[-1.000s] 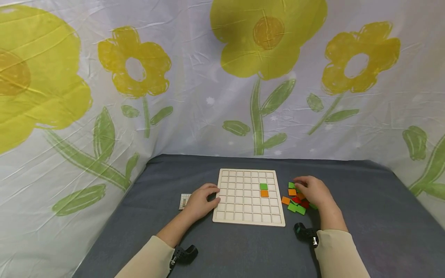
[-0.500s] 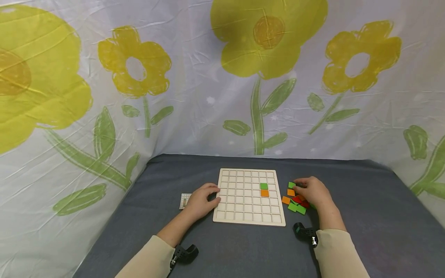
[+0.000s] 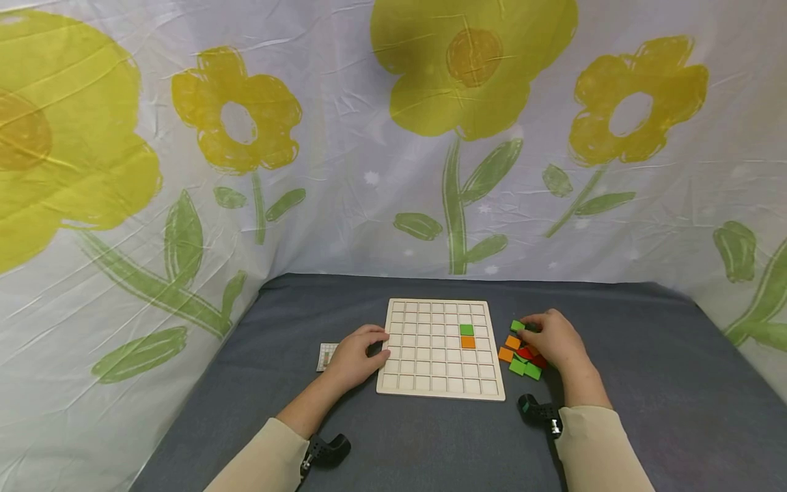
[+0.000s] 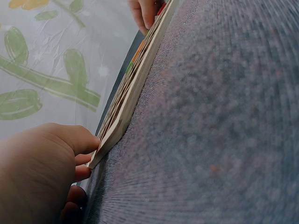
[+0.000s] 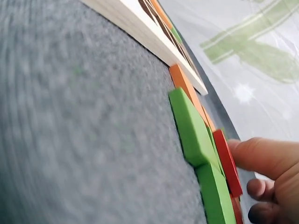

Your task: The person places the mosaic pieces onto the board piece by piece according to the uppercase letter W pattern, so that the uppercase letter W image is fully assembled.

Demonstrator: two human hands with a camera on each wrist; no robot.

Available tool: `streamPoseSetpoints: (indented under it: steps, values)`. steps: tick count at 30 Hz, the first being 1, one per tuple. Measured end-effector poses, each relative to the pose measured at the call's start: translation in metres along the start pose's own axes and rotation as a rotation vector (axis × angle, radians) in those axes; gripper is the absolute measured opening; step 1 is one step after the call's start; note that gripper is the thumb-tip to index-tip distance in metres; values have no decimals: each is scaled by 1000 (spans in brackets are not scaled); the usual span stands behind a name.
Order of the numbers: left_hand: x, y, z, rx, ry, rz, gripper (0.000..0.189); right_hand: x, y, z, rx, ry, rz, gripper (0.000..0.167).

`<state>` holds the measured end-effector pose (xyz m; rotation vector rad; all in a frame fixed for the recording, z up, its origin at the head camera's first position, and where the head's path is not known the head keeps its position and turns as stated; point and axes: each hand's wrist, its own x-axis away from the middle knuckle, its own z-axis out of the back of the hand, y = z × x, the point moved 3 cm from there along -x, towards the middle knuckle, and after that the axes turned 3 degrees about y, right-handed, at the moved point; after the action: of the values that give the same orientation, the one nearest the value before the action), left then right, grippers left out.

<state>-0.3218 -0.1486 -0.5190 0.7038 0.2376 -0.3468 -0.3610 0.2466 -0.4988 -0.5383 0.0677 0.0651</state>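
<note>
the tile pile (image 3: 524, 354) is partly covered by the right hand (image 3: 556, 337), the nearer one, and mostly set at its eight o'clock; fingers are bent, any pinch cannot be told. the board (image 3: 439, 353) is set at nine o'clock, its far edge touched by the left hand's (image 3: 353, 354) loosely spread fingers.

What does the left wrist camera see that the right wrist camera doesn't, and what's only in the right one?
Only the left: the person's left hand and a yellow flower print.

Only the right: loose green flat tiles.

Both: the pale wooden grid board, the person's right hand and the grey fabric tablecloth.
</note>
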Motion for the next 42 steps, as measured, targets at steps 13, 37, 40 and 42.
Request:
streamPoseSetpoints:
  steps: [13,37,40,42]
  values:
    - [1,0,-1,-2,3,-7,33,1,-8,18,-100,-35,56,38]
    - [1,-2,-1,-15,6,-18,33,17,-58,17,-220,-132,162,34]
    - [1,-1,0,-15,6,-20,33,18,-64,13,-219,-153,190,32]
    - [0,0,0,-13,7,-21,34,19,-67,10,-223,-166,199,30]
